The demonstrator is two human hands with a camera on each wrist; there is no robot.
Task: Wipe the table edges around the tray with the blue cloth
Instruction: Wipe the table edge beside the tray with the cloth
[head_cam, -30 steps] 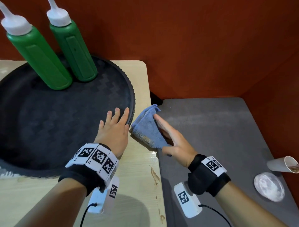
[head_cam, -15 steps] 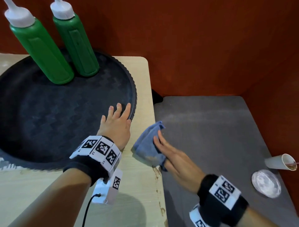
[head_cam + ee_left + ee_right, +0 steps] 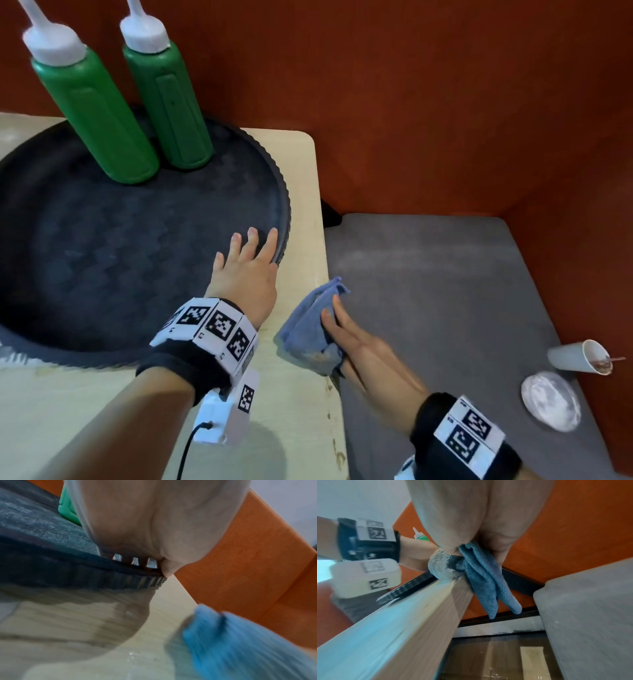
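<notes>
A round black tray (image 3: 283,192) sits on the pale wooden table (image 3: 294,421). My left hand (image 3: 251,250) lies flat with straight fingers on the tray's near-right rim (image 3: 120,580). The folded blue cloth (image 3: 303,329) is draped over the table's right edge, just right of the tray, and part of it hangs down the side (image 3: 488,585). My right hand (image 3: 342,329) holds the cloth, fingers stretched along its top; in the right wrist view the cloth is bunched between thumb and fingers. The cloth shows a whitish smear (image 3: 440,566) near its lower end.
Two green squeeze bottles (image 3: 92,113) (image 3: 169,102) stand at the back of the tray. A grey padded seat (image 3: 428,291) lies right of the table, with a tipped paper cup (image 3: 579,356) and a white disc (image 3: 551,404) on it. Orange walls close in behind and right.
My right hand has slid the blue cloth toward me along the table's right edge. The left hand has stayed on the tray rim.
</notes>
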